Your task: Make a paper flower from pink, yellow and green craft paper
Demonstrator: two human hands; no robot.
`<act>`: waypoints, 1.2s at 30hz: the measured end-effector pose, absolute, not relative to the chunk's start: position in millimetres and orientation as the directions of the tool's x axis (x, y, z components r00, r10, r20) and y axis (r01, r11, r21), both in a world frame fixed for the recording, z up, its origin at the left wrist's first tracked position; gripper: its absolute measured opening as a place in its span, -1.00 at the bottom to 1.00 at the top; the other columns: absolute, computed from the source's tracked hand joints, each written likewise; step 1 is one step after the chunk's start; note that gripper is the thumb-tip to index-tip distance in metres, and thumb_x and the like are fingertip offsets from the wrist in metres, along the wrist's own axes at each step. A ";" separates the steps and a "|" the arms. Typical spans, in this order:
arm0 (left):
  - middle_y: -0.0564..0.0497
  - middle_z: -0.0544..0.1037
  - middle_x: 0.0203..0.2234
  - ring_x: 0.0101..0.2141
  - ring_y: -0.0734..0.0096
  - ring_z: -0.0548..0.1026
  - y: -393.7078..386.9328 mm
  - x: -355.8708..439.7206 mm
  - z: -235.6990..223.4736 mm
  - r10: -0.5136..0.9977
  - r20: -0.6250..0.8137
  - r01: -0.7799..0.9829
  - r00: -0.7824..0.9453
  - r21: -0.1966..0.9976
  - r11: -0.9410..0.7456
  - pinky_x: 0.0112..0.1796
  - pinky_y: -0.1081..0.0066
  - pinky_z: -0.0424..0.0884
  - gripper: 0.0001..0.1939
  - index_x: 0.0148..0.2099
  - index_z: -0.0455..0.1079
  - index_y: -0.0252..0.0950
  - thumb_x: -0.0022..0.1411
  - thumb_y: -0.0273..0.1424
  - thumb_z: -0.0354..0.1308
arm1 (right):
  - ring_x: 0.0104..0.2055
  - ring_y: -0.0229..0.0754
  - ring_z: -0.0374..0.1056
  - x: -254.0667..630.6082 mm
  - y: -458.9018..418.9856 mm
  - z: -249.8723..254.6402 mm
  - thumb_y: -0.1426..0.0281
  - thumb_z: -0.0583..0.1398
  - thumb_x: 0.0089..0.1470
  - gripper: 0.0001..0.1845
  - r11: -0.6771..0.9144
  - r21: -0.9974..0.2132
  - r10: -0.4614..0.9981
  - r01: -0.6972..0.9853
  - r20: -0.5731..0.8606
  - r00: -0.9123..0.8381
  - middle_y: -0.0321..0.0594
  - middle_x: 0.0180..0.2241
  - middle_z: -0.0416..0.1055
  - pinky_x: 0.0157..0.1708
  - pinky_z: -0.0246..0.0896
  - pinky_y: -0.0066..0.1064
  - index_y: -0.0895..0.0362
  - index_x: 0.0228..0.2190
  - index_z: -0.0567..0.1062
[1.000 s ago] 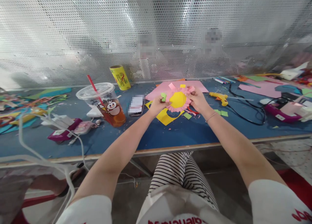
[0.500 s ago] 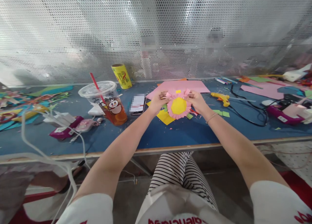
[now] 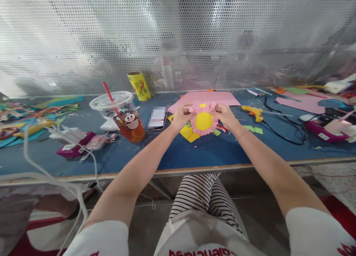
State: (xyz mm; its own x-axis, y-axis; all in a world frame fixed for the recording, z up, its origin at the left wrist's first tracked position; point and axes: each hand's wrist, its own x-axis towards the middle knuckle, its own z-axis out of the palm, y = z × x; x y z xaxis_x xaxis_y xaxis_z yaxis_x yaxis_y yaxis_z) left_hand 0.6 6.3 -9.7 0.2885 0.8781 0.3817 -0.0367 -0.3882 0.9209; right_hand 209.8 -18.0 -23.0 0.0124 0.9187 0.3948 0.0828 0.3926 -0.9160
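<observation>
A paper flower (image 3: 204, 121) with a yellow centre and a pleated pink rim is held between my two hands, just over the table. My left hand (image 3: 181, 117) pinches its upper left edge, where a small pink tab sticks up. On the upper right edge, the fingers of my right hand (image 3: 224, 115) close on another pink tab. A small yellow piece shows at the flower's top. Beneath the flower lie yellow paper (image 3: 190, 134) and bits of green paper. Behind it is a large pink sheet (image 3: 207, 98).
A yellow glue gun (image 3: 253, 112) with a black cord lies to the right, near green paper strips (image 3: 253, 129). Leftward are a phone (image 3: 157, 118), a plastic drink cup (image 3: 128, 122) with a red straw, a yellow roll (image 3: 139, 86) and a purple power strip (image 3: 75, 146). A perforated metal panel (image 3: 111, 37) stands behind.
The flower has sunk or tilted back very slightly, with both hands still on its upper edge. Nothing else on the table has visibly moved.
</observation>
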 end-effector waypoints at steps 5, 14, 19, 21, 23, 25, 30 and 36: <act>0.15 0.36 -0.54 -0.54 0.66 0.33 8.4 1.8 -10.3 0.864 0.429 -0.058 0.261 0.901 -0.430 -0.50 0.58 0.24 -0.66 -0.22 0.36 -0.28 -0.13 -0.45 0.28 | -0.33 -0.24 0.37 207.3 -21.4 -20.7 0.24 0.31 -0.19 -0.64 0.414 -0.908 0.910 0.065 0.415 0.009 -0.29 -0.41 0.44 -0.20 0.26 -0.32 0.11 -0.30 0.43; 0.12 0.40 -0.52 -0.52 0.66 0.36 8.2 0.3 -6.4 0.842 0.424 -0.073 0.334 0.902 -0.425 -0.49 0.59 0.28 -0.76 -0.29 0.39 -0.30 -0.09 -0.46 0.26 | -0.33 -0.25 0.37 206.7 -21.5 -21.4 0.24 0.31 -0.19 -0.65 0.429 -0.903 0.904 0.023 0.429 -0.004 -0.30 -0.40 0.44 -0.20 0.26 -0.33 0.10 -0.31 0.45; 0.10 0.44 -0.48 -0.47 0.63 0.41 7.3 -0.2 -5.8 0.832 0.423 -0.077 0.359 0.902 -0.425 -0.45 0.57 0.32 -0.78 -0.30 0.37 -0.30 -0.08 -0.43 0.25 | -0.33 -0.24 0.37 206.0 -23.1 -19.8 0.24 0.32 -0.21 -0.63 0.424 -0.905 0.905 0.025 0.425 0.003 -0.29 -0.40 0.44 -0.19 0.26 -0.32 0.10 -0.30 0.43; 0.10 0.44 -0.48 -0.47 0.63 0.41 8.3 -0.1 -6.5 0.828 0.431 -0.063 0.359 0.896 -0.439 -0.46 0.57 0.33 -0.79 -0.30 0.37 -0.30 -0.06 -0.42 0.24 | -0.34 -0.25 0.37 205.7 -24.0 -18.5 0.24 0.32 -0.19 -0.63 0.428 -0.903 0.904 0.033 0.428 -0.006 -0.29 -0.41 0.44 -0.20 0.26 -0.32 0.10 -0.30 0.43; 0.10 0.45 -0.48 -0.46 0.62 0.42 10.1 0.2 -7.8 0.822 0.442 -0.045 0.360 0.888 -0.458 -0.46 0.57 0.33 -0.79 -0.29 0.37 -0.30 -0.05 -0.42 0.23 | -0.36 -0.26 0.36 205.3 -25.2 -16.7 0.24 0.31 -0.18 -0.66 0.440 -0.896 0.898 0.051 0.440 -0.009 -0.31 -0.44 0.43 -0.24 0.26 -0.35 0.11 -0.32 0.42; 0.08 0.46 -0.46 -0.45 0.59 0.44 11.0 0.4 -8.8 0.807 0.469 -0.030 0.360 0.870 -0.492 -0.45 0.55 0.34 -0.80 -0.29 0.37 -0.30 -0.04 -0.42 0.22 | -0.38 -0.27 0.35 204.8 -27.2 -14.4 0.25 0.30 -0.16 -0.69 0.467 -0.880 0.884 0.084 0.468 -0.008 -0.32 -0.45 0.41 -0.27 0.26 -0.36 0.11 -0.35 0.41; -0.01 0.54 -0.33 -0.32 0.48 0.48 2.6 -3.8 -2.0 0.656 0.697 0.215 0.290 0.621 -0.754 -0.29 0.43 0.40 -0.88 -0.27 0.39 -0.30 0.08 -0.48 0.11 | -0.29 -0.20 0.38 204.6 -38.6 -5.9 0.30 0.24 -0.05 -0.80 0.625 -0.685 0.732 0.375 0.680 0.022 -0.27 -0.36 0.46 -0.22 0.27 -0.30 0.09 -0.34 0.44; 0.00 0.59 -0.32 -0.23 0.40 0.50 2.4 -12.6 4.1 0.336 0.834 0.429 0.437 0.136 -0.893 -0.11 0.27 0.34 -0.84 -0.34 0.40 -0.27 0.17 -0.53 0.00 | -0.19 -0.16 0.38 211.7 -38.8 -5.9 0.36 0.17 0.05 -0.91 0.749 -0.282 0.481 0.600 0.854 -0.199 -0.25 -0.33 0.52 -0.09 0.22 -0.19 0.04 -0.47 0.46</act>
